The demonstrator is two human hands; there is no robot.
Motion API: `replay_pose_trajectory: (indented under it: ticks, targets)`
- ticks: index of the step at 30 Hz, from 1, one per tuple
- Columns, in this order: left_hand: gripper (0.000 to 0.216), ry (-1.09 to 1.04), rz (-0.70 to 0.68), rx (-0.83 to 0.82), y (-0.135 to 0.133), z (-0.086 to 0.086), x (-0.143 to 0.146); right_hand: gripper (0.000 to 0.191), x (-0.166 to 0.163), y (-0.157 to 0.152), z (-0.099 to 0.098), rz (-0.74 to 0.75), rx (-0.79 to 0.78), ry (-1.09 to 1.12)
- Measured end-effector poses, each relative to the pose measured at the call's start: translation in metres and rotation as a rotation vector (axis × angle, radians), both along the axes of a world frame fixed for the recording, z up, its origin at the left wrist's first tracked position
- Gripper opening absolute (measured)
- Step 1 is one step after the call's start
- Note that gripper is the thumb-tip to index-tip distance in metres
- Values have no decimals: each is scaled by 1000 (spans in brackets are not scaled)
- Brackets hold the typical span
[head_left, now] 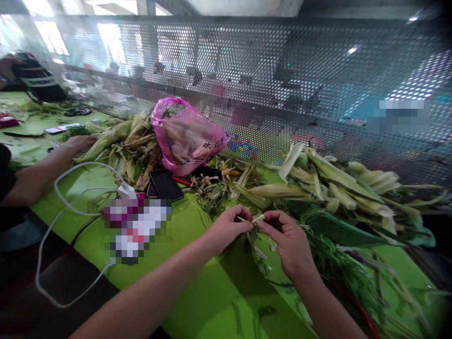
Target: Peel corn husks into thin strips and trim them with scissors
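My left hand (228, 228) and my right hand (287, 240) meet above the green table (212, 292), both pinched on a thin pale leaf strip (257, 218) held between their fingertips. More thin green strips (259, 252) hang down under the hands. A heap of corn husks (339, 186) lies just behind and to the right of my right hand.
A pink plastic bag (187, 136) stands at the back middle beside another husk pile (127, 146). A black phone (165, 185), a white charger and cable (70, 193) lie left. Another person's arm (42, 172) rests at far left. A perforated metal screen (282, 84) closes the back.
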State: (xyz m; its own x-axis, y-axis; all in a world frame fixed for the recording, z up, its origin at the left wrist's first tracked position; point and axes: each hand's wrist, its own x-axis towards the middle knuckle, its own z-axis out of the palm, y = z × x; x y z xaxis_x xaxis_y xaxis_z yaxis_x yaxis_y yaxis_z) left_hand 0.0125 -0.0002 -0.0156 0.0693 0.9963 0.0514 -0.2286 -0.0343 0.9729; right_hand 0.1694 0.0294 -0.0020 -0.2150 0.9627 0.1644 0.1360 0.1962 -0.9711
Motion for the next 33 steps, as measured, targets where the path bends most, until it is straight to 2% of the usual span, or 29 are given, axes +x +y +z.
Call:
replay_pose_trajectory:
  ticks: [7,11,14,17,19,24,26,28,33]
  targets:
    - [14,-82,-20,8,1,-2,1,23,0,-3,3,15,-15,-1]
    - [16,-156,16,-19,3,1,-3,25,1,1,0,83,-44,-42]
    - [15,-145,90,-13,6,7,-13,27,8,9,-2,82,-11,-149]
    - [8,-19,138,-5,8,11,-26,25,18,19,-4,27,93,-353]
    - [6,139,65,22,8,11,-31,21,21,21,-7,68,121,-516]
    - [14,641,-398,164,4,7,-29,6,11,13,-13,160,239,-980]
    - [17,764,-484,218,3,7,-29,6,7,11,-12,168,278,-1073]
    - [20,816,-427,243,3,7,-31,5,8,12,-9,163,266,-1077]
    - [23,881,-88,168,9,9,-41,8,17,16,-2,97,219,-996]
